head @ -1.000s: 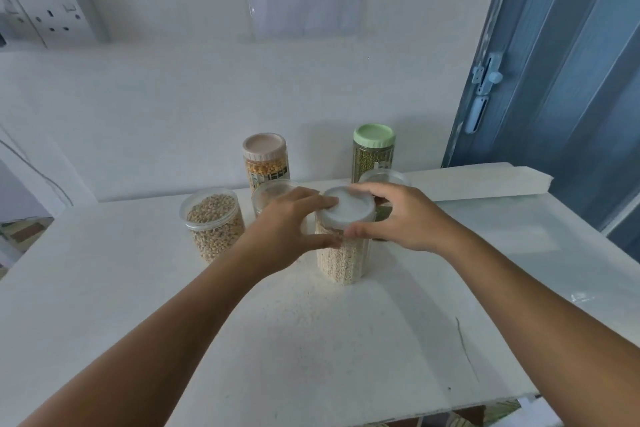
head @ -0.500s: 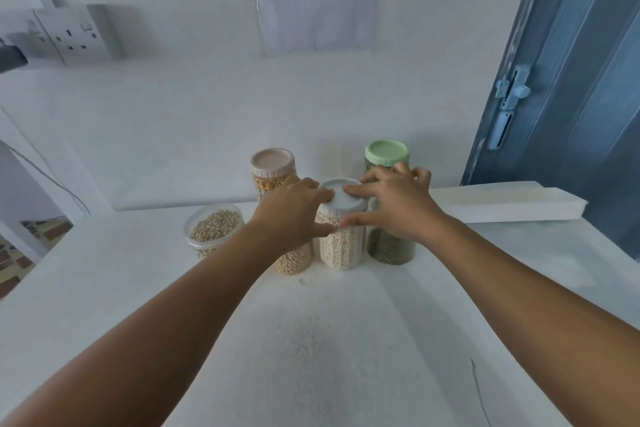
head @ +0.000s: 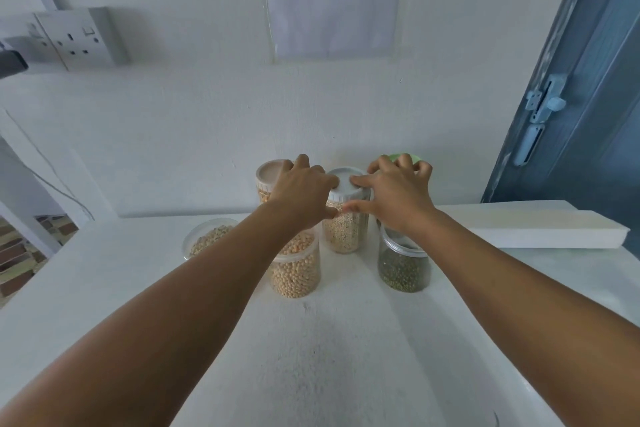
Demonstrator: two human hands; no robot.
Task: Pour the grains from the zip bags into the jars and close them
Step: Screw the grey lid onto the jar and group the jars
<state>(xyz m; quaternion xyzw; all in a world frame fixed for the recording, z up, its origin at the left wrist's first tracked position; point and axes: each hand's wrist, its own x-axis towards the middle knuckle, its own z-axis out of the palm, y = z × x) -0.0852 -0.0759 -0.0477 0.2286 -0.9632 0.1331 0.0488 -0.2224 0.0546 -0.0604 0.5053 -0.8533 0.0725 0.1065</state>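
Both hands set the white-lidded jar among the others at the back of the table.

The clear plastic jar of pale grains with a white screw lid [head: 345, 218] stands upright at twelve o'clock. The left hand [head: 302, 192] grips it from nine o'clock; the right hand [head: 394, 196] pinches its lid edge from three, other fingers curled loosely. Both hands are equally near. The open jar of green grains [head: 403, 263], at five o'clock from it, probably needs lidding next.

Soft daylight, wide-angle edge warping

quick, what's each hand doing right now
left hand: grips the white-lidded jar
right hand: fingers on that jar's white lid, thumb against its side
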